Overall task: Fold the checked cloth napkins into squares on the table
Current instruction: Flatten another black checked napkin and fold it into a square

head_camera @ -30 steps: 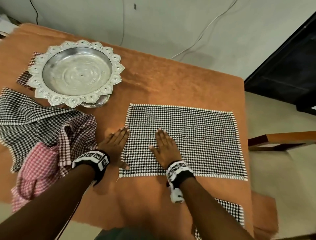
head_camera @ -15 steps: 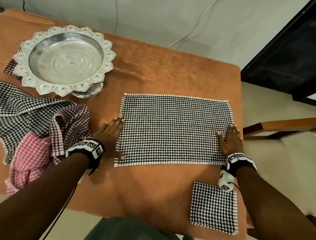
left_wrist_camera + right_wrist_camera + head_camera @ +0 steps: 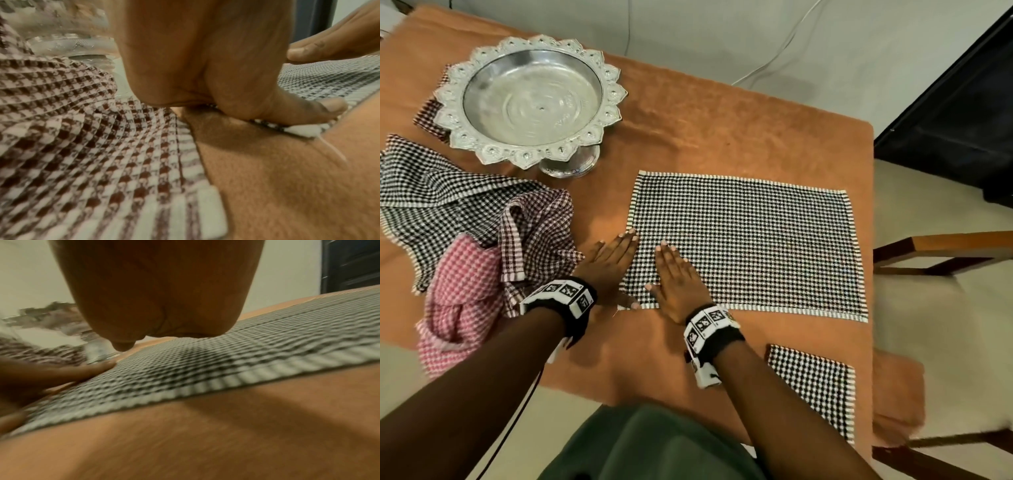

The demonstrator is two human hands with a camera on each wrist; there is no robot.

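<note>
A black-and-white checked napkin [image 3: 756, 243] [image 3: 236, 356] [image 3: 320, 81] lies flat as a wide rectangle on the orange table cover [image 3: 722, 133]. My left hand [image 3: 609, 263] lies flat at its left edge, fingers straight, thumb [image 3: 298, 110] pressing the near-left corner. My right hand [image 3: 676, 277] [image 3: 160, 288] rests flat on the napkin's left part, just right of the left hand, fingers straight. A small folded black-checked square [image 3: 815, 383] lies near the front right edge.
A loose pile of checked napkins, black [image 3: 431, 192], brown [image 3: 534, 233] [image 3: 82, 146] and pink [image 3: 462, 301], sits at the left. An ornate silver pedestal tray [image 3: 530, 99] stands at the back left. A wooden chair [image 3: 945, 253] is beyond the table's right edge.
My right hand slid from the napkin's right edge back across the cloth to its left part, beside the left hand. The left hand stayed at the left edge.
</note>
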